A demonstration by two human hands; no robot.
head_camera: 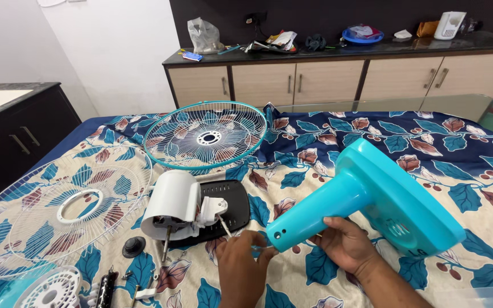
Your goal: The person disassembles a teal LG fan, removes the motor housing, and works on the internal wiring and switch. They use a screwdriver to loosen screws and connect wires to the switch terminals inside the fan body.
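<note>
Home interior, bedroom or living area.
Floral bedsheet (326, 142) spread under the hands; beyond them, a beige-door sideboard (338, 80) with cluttered dark top; far left of them, a dark cabinet (18, 137).

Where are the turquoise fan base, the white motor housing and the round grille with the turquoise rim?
turquoise fan base (397, 197), head view, on its broad flat foot.
white motor housing (173, 201), head view, on its rounded white shell.
round grille with the turquoise rim (208, 137), head view, on its white centre ring.
</note>
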